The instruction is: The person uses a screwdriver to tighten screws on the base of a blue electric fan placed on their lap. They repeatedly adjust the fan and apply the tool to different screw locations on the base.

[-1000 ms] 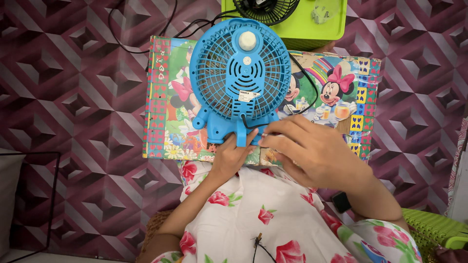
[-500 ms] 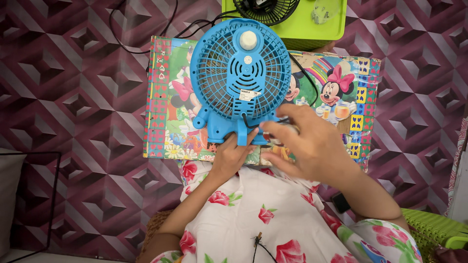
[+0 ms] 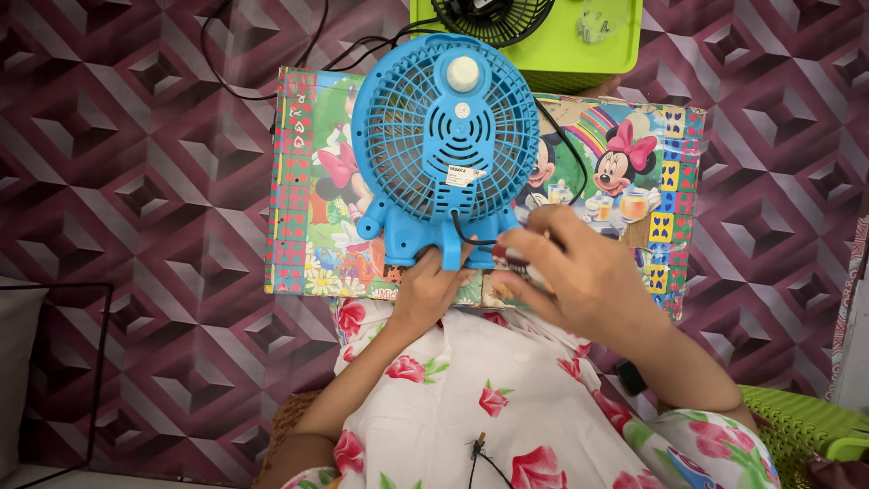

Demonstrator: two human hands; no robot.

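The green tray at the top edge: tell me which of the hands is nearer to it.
Right. The right hand lies at the blue fan's base, below the green tray; the left hand sits lower and further left, touching the fan's foot.

light: bright, even | shadows: soft, faint | focus: sharp | edges: slight wide-angle distortion

White garment with red roses, green leaves

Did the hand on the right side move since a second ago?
Yes. The right hand has slid a little left and up over the cartoon board, closer to the blue fan and its base.
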